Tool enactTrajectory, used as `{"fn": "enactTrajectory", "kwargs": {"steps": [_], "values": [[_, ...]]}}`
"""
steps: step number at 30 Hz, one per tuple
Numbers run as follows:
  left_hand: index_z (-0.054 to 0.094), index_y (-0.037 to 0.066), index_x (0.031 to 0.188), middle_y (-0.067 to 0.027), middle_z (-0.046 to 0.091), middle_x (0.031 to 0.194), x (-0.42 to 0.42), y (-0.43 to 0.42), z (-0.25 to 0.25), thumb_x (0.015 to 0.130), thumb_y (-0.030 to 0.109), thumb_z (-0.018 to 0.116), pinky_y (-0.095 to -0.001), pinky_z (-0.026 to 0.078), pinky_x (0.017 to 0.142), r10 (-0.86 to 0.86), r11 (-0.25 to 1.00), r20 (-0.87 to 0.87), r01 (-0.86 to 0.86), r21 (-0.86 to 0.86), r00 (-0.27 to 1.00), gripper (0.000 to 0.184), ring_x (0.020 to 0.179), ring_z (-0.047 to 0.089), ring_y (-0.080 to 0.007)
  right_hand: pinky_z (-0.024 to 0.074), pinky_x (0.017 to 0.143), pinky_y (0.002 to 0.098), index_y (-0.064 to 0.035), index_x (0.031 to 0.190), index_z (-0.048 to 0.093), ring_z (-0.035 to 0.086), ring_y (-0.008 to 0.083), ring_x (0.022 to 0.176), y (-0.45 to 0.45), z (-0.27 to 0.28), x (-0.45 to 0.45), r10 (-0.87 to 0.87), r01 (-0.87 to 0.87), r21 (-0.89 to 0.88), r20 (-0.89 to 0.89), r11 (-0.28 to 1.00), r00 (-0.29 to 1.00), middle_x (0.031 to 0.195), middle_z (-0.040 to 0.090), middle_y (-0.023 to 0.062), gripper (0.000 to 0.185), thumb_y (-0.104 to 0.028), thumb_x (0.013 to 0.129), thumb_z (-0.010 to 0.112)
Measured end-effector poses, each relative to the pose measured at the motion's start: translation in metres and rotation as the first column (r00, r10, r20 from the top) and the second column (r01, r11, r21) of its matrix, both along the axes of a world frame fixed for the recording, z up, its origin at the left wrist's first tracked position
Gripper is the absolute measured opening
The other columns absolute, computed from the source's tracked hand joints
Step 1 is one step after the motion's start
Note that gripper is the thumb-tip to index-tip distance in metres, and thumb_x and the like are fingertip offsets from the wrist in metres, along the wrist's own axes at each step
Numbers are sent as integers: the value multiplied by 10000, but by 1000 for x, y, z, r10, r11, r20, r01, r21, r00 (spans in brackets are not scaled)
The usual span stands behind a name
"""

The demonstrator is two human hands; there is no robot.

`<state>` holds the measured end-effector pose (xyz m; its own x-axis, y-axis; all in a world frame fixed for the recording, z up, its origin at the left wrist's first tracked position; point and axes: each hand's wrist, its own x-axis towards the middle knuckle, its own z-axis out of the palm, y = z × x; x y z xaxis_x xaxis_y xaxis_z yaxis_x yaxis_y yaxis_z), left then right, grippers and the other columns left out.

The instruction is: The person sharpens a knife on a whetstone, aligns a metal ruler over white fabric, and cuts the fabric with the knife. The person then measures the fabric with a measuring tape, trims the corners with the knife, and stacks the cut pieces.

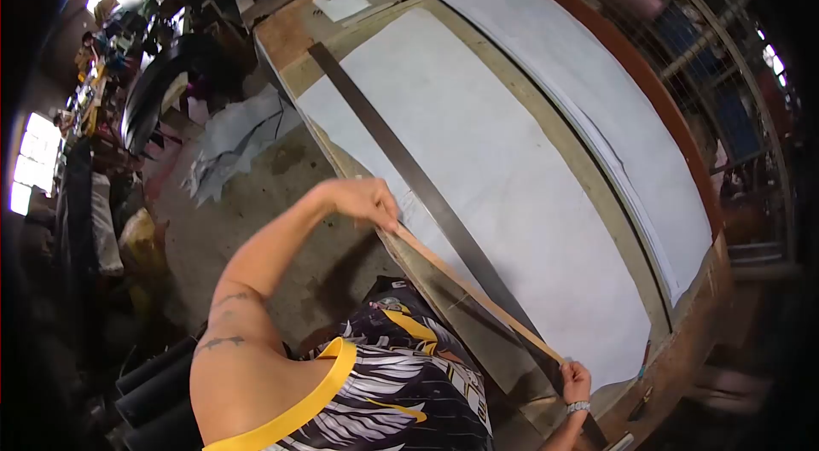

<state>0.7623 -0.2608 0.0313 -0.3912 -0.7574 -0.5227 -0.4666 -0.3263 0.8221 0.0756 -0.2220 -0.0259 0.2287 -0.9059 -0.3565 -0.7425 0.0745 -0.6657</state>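
A narrow tan strip (478, 293) stretches between my two hands, running slantwise over the near side of the worktable. My left hand (363, 200) pinches its upper end near the table edge. At the lower end, my right hand (576, 383), with a watch on the wrist, closes on the strip. A long dark straightedge (431, 202) lies across a large pale sheet (512, 195); the strip crosses over it toward my right hand. I cannot make out the strip's material.
A stack of pale sheets (589, 80) lies along the table's far side. Papers (341, 1) and small items crowd the upper end. Grey scraps (235, 144) lie on the floor at left, and dark rolls (158, 391) beside me. Metal mesh racking (699, 50) stands beyond the table.
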Motion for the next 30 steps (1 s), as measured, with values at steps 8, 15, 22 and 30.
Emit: {"fn": "enactTrajectory", "kwargs": {"steps": [8, 15, 22, 30], "values": [[746, 13, 848, 13, 678, 717, 178, -89, 4, 799, 171, 772, -254, 488, 616, 128, 970, 319, -52, -237, 939, 167, 670, 587, -59, 334, 433, 222, -52, 832, 661, 437, 49, 448, -7, 7, 51, -165, 146, 346, 28, 927, 986, 571, 552, -25, 266, -263, 988, 619], [758, 100, 861, -84, 716, 782, 231, -124, -18, 763, 277, 770, -382, 531, 667, 451, 855, 759, 18, -519, 469, 203, 748, 678, -244, 351, 422, 229, -40, 1016, 628, 453, 83, 436, -15, 36, 94, -242, 163, 406, 151, 899, 958, 578, 567, 12, 216, -252, 1002, 590], [621, 56, 1238, -157, 609, 1224, -158, -51, 10, 779, 367, 812, -406, 442, 1021, -106, 938, -455, -64, -342, 884, 587, 1177, 564, -316, 516, 623, 315, -33, 1523, 296, 645, 218, 728, -19, 140, 257, -351, 372, 237, 894, 898, 278, 1118, 648, 175, 595, -74, 972, 519], [651, -12, 955, -32, 635, 677, -228, -56, 54, 874, 230, 723, -276, 443, 544, -378, 883, -779, 449, -140, 500, 264, 614, 586, -94, 527, 935, 361, 55, 1355, 526, 646, 256, 1032, 24, 259, 175, -539, 448, -778, 171, 440, 825, 1213, 651, 174, 367, -69, 1010, 544]]}}
